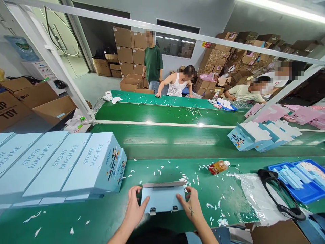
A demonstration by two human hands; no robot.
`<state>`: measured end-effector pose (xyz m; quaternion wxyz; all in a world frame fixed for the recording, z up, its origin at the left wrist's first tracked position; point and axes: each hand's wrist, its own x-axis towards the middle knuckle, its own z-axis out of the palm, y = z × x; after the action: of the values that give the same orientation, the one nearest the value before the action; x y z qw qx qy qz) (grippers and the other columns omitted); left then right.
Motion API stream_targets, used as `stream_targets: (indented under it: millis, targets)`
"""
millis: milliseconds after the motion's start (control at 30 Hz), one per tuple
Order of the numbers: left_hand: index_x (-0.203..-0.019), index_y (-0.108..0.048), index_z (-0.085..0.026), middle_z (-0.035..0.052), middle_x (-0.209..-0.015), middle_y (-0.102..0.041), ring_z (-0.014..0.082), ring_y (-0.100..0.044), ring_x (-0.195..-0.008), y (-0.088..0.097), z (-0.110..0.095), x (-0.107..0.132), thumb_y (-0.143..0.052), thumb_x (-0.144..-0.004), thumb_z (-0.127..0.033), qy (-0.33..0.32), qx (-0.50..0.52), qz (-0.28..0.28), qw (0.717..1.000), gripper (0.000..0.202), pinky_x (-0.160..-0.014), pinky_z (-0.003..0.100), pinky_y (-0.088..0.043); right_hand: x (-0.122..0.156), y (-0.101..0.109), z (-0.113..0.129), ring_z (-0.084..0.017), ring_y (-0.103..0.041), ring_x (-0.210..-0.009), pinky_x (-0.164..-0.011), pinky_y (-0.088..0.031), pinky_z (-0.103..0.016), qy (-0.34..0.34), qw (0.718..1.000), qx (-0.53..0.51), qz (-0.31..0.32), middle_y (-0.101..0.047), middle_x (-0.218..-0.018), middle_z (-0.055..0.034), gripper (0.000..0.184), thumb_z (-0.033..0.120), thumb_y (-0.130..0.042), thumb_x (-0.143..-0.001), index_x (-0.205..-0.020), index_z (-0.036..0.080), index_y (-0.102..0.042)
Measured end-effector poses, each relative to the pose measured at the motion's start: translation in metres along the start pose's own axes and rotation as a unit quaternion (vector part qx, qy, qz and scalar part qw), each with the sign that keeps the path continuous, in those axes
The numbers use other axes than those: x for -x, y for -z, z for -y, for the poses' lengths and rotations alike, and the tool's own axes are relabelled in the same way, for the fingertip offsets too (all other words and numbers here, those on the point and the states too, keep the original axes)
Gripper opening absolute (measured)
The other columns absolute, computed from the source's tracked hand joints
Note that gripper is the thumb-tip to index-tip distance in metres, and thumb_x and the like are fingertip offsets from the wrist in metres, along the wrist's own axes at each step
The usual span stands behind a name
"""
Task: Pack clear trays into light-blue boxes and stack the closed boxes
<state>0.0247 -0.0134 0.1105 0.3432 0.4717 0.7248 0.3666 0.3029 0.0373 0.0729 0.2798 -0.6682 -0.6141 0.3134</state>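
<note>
Your left hand (135, 206) is clamped on the left end of a pale blue, rectangular cardboard box (162, 199), its thumb against the light face and its fingers curled around the side. Your right hand (192, 205), which has a dark mark on its back, grips the opposite end the same way, so the two hands stand apart with the box between them. You have it directly in front of you, at the near side of a smooth green worktop (101, 218); whether its underside touches that surface, you cannot tell from here. Two small dark tabs (152, 211) show along the edge nearest you, and a greyish flap (164, 184) runs along the far edge. White paper scraps (160, 168) are scattered beyond your hands. To your left stands a row of light blue cardboard cartons (83, 162) printed "STORY MACHINE". To your right, a bottle with an orange-red label and white cap (217, 167) lies on its side, and farther right a black looped band (291, 210) rests near a blue plastic tray (311, 192).
</note>
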Motion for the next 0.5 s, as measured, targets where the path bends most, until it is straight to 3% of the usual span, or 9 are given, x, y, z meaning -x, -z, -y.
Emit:
stream_targets:
  millis: [100,200,300,367,433,500]
  targets:
    - [-0.124,-0.033,-0.02,0.0139,-0.123,-0.046,0.0291,-0.05,-0.119,-0.004,0.003,-0.011,-0.054,-0.081,-0.049,0.053,0.043,0.05,0.996,0.056,-0.091,0.047,-0.05,-0.002,-0.01,0.002,-0.032,-0.055,-0.114,-0.09,-0.052,-0.046,-0.009,0.998,-0.053,0.013,-0.051,-0.122,-0.0179,0.063,0.06,-0.051,-0.082,-0.126,0.019,-0.037]
    - [-0.13,-0.032,-0.026,0.0115,-0.134,-0.044,0.0268,-0.041,-0.13,0.002,-0.007,-0.02,-0.05,-0.087,-0.04,-0.017,0.028,0.096,0.995,0.049,-0.103,0.049,-0.043,-0.007,-0.003,0.02,-0.03,-0.046,-0.128,-0.103,-0.044,-0.049,0.046,0.995,-0.082,0.041,-0.042,-0.137,-0.0161,0.061,0.053,-0.049,-0.087,-0.136,0.022,-0.029]
    - [-0.118,-0.048,-0.025,0.0101,-0.134,-0.047,0.0248,-0.043,-0.128,0.014,-0.014,-0.026,-0.046,-0.092,-0.036,-0.125,-0.004,0.114,0.986,0.029,-0.107,0.046,-0.039,-0.008,0.014,0.034,-0.027,-0.049,-0.127,-0.109,-0.039,-0.05,0.084,0.988,-0.116,0.06,-0.047,-0.138,-0.0131,0.045,0.049,-0.042,-0.092,-0.129,0.023,-0.045]
    - [-0.112,-0.054,-0.024,0.0091,-0.128,-0.054,0.024,-0.047,-0.125,0.028,-0.015,-0.027,-0.044,-0.093,-0.034,-0.199,-0.025,0.165,0.966,0.023,-0.108,0.044,-0.04,-0.005,0.027,0.036,-0.028,-0.054,-0.123,-0.109,-0.04,-0.05,0.09,0.983,-0.134,0.092,-0.058,-0.129,-0.0133,0.043,0.05,-0.04,-0.092,-0.119,0.022,-0.057]
    - [-0.122,-0.055,-0.028,0.0065,-0.133,-0.054,0.0236,-0.045,-0.129,0.046,-0.019,-0.026,-0.04,-0.094,-0.026,-0.26,-0.079,0.244,0.931,0.031,-0.111,0.044,-0.038,-0.002,0.04,0.036,-0.029,-0.056,-0.121,-0.109,-0.041,-0.051,0.091,0.977,-0.139,0.135,-0.063,-0.124,-0.0128,0.043,0.052,-0.042,-0.091,-0.109,0.021,-0.067]
    - [-0.136,-0.046,-0.034,0.0021,-0.146,-0.044,0.0249,-0.035,-0.138,0.064,-0.028,-0.025,-0.038,-0.091,-0.018,-0.289,-0.158,0.315,0.89,0.048,-0.114,0.048,-0.035,0.0,0.052,0.037,-0.029,-0.058,-0.12,-0.108,-0.042,-0.052,0.096,0.976,-0.121,0.154,-0.065,-0.122,-0.0104,0.042,0.052,-0.044,-0.091,-0.103,0.023,-0.072]
